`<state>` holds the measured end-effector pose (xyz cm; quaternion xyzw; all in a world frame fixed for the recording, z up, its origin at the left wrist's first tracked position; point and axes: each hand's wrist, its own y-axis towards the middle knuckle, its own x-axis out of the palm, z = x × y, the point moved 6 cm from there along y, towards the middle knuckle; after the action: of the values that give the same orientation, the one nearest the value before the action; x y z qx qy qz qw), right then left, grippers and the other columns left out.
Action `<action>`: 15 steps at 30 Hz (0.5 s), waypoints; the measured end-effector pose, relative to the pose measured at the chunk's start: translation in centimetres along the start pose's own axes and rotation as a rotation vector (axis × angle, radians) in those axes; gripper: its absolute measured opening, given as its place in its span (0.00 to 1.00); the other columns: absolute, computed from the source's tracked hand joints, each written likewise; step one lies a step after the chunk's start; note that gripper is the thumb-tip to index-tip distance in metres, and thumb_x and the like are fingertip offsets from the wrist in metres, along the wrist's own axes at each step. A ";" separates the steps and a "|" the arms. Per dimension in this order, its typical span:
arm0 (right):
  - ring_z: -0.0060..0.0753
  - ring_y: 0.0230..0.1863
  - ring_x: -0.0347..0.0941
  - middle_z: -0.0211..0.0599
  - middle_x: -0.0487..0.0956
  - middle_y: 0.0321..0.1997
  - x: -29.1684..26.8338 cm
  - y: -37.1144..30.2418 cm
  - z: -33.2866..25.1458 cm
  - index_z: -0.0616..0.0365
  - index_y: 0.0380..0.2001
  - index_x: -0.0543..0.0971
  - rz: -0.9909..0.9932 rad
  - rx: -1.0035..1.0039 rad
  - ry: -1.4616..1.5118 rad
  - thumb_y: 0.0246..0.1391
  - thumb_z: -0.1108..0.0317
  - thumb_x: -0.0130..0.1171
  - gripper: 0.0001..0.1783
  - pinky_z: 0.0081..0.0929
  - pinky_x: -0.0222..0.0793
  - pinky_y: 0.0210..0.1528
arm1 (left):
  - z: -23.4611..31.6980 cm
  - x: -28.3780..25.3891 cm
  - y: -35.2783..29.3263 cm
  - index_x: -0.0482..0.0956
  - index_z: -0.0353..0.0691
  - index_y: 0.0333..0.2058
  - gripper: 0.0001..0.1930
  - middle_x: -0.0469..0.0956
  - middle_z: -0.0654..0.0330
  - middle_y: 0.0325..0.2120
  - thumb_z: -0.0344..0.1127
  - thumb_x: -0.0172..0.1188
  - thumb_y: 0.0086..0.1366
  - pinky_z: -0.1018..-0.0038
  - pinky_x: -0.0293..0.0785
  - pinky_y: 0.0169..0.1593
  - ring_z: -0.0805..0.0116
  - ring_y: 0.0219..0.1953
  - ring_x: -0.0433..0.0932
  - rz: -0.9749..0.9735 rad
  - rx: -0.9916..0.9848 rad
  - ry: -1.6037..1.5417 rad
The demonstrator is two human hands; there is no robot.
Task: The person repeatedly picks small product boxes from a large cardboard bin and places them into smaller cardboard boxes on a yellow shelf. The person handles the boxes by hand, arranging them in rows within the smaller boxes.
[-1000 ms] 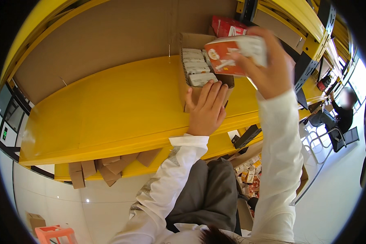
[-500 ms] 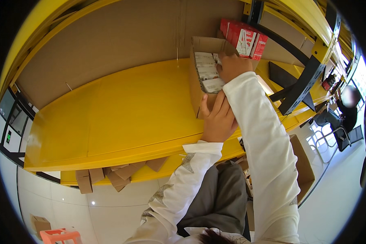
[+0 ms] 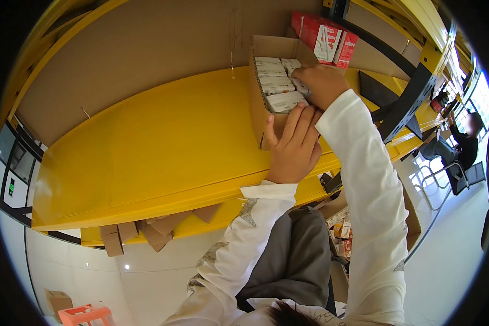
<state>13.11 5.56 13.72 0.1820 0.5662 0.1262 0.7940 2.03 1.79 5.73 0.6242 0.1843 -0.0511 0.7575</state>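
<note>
An open brown cardboard box stands on the yellow shelf, holding several small white boxes in rows. My right hand reaches over its right side, with bent fingers closed on a small white box in the right-hand row. The hand partly covers that row. Against the near end of the cardboard box rests my left hand, its fingers stretched out and the tips at the rim. Nothing is held in it.
The yellow shelf stretches left. Behind the cardboard box stand red-and-white cartons; a black shelf post rises at right. Flattened cardboard lies on the lower shelf. An orange stool and a seated person are farther off.
My right hand has drawn back a little toward the near end of the cardboard box, uncovering more small white boxes. My left hand stays at the near end. The view has shifted slightly.
</note>
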 end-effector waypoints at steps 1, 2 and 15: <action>0.44 0.38 0.74 0.38 0.77 0.35 0.1 0.2 0.0 0.51 0.37 0.78 -0.010 0.029 -0.045 0.36 0.71 0.59 0.18 0.36 0.70 0.39 | 0.0 0.0 0.0 0.70 0.42 0.45 0.22 0.67 0.61 0.49 0.36 0.55 0.48 0.46 0.33 0.58 0.65 0.57 0.62 -0.008 0.002 0.000; 0.44 0.37 0.75 0.38 0.77 0.35 0.1 0.3 -0.1 0.51 0.37 0.78 -0.008 0.049 -0.055 0.36 0.71 0.60 0.18 0.36 0.70 0.38 | 0.0 0.0 0.0 0.70 0.42 0.46 0.23 0.67 0.61 0.49 0.36 0.55 0.48 0.46 0.33 0.58 0.65 0.57 0.62 -0.015 0.004 -0.001; 0.40 0.36 0.73 0.42 0.78 0.37 -2.3 -3.4 -2.8 0.52 0.44 0.75 0.047 -0.071 0.242 0.54 0.56 0.44 0.19 0.34 0.63 0.39 | -1.2 -0.7 -0.5 0.74 0.59 0.42 0.20 0.47 0.47 0.61 0.33 0.58 0.48 0.35 0.37 0.57 0.40 0.63 0.41 0.073 -0.127 -0.016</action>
<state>9.69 1.97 13.44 0.1506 0.6486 0.1858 0.7226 0.99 2.69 5.29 0.5809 0.1583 -0.0167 0.7983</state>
